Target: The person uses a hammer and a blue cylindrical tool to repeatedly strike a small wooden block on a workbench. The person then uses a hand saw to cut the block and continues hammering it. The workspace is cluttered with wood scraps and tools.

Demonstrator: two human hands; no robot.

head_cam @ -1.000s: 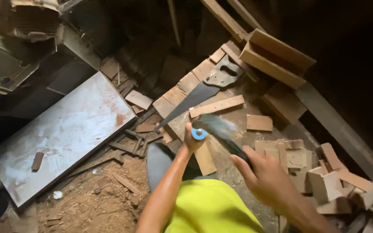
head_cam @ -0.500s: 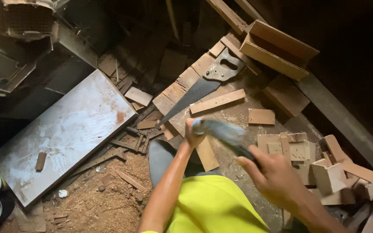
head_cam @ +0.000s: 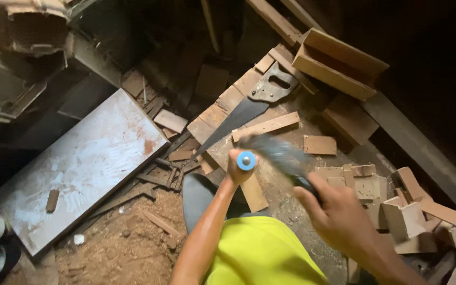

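Left hand (head_cam: 240,168) clenched around a blue-capped tool (head_cam: 246,160), centre of scene above a wooden strip (head_cam: 253,191). Right hand (head_cam: 339,216) gripping a dark handle (head_cam: 306,184); motion-blurred head (head_cam: 273,149) just right of the cap. Handsaw (head_cam: 249,108) flat on planks beyond, grey board (head_cam: 85,163) left.

One handsaw (head_cam: 249,108); one white board (head_cam: 85,169); two hands (head_cam: 241,163)
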